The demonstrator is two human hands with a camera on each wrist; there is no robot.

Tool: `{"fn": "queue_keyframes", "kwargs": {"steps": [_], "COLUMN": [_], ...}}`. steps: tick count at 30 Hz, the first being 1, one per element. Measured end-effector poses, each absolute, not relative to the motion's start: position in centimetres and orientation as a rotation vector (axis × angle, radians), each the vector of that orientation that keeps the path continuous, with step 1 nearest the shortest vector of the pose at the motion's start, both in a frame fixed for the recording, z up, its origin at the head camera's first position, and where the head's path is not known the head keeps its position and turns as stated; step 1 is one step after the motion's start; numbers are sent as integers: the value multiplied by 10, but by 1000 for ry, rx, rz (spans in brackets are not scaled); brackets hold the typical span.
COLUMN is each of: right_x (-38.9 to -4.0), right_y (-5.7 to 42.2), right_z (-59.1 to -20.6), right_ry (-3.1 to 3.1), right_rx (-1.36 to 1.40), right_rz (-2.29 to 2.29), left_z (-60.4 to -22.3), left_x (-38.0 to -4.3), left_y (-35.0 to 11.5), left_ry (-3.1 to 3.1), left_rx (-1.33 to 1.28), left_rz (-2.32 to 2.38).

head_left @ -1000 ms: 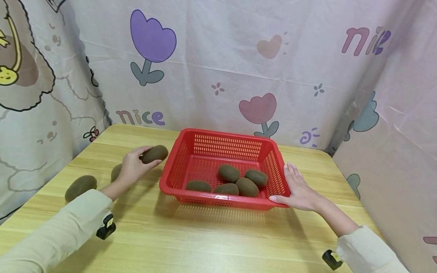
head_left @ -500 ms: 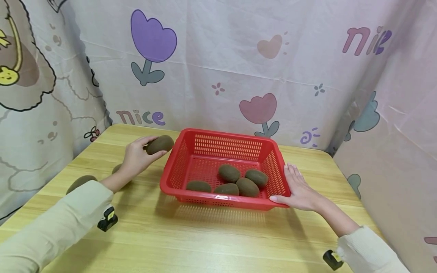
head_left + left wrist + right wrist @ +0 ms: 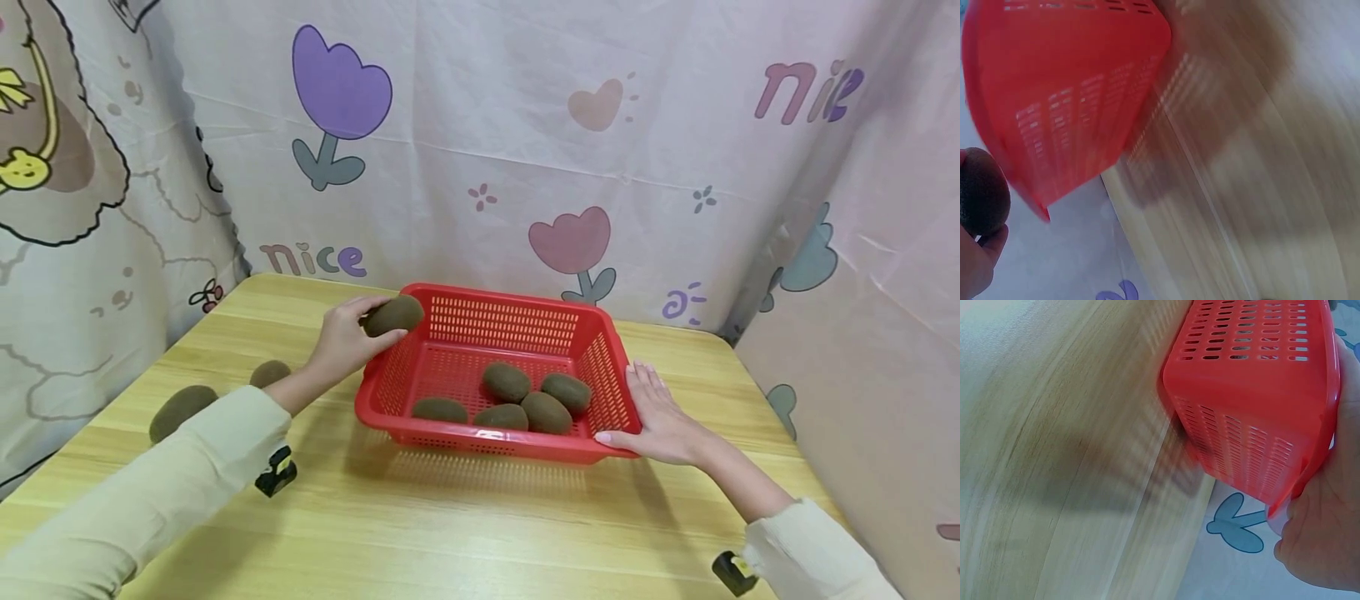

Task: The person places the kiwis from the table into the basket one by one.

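Note:
A brown kiwi [image 3: 397, 315] is pinched between the thumb and fingers of my left hand [image 3: 339, 340], raised over the left rim of a red plastic basket [image 3: 502, 323]. In the left wrist view the same kiwi [image 3: 984, 192] shows at the left edge, close beside the basket's rim. Several kiwis [image 3: 506, 382] lie inside the basket, towards its front and right. My right hand [image 3: 663, 423] rests against the basket's right side, fingers straight along it and thumb on the front corner of the rim. The right wrist view shows this hand [image 3: 1325, 528] at the rim.
Two more kiwis, a larger-looking one [image 3: 182, 410] and one further back [image 3: 270, 373], lie on the wooden table [image 3: 465, 533] left of the basket, near my left forearm. A printed curtain [image 3: 465, 150] hangs behind the table and along both sides.
My left hand has lifted the kiwi and carried it rightward, from beside the basket to above its left rim. My right hand has stayed on the basket.

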State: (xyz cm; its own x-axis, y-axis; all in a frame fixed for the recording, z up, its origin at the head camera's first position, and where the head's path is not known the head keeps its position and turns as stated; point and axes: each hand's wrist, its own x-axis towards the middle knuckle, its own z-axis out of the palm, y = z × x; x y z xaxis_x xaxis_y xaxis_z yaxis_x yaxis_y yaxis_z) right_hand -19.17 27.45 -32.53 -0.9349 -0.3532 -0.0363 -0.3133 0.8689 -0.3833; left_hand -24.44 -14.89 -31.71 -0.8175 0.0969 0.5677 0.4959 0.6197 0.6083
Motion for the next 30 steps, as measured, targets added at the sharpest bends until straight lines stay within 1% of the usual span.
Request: {"fn": "queue_keyframes", "kwargs": {"steps": [13,30], "right_x": [-190,-192], "right_y": [275,274], "right_z": [-323,-324], "right_ry": [2930,2925], "right_rx": [-530,-518], "right_rz": [-581,-572], "left_z": [-327,-338], "left_x": [-252,-264], "left_y": [-109,-82], "left_ry": [-2559,-3010], "left_rx": [-666,-1065], "left_rz": [-1096,-687]}}
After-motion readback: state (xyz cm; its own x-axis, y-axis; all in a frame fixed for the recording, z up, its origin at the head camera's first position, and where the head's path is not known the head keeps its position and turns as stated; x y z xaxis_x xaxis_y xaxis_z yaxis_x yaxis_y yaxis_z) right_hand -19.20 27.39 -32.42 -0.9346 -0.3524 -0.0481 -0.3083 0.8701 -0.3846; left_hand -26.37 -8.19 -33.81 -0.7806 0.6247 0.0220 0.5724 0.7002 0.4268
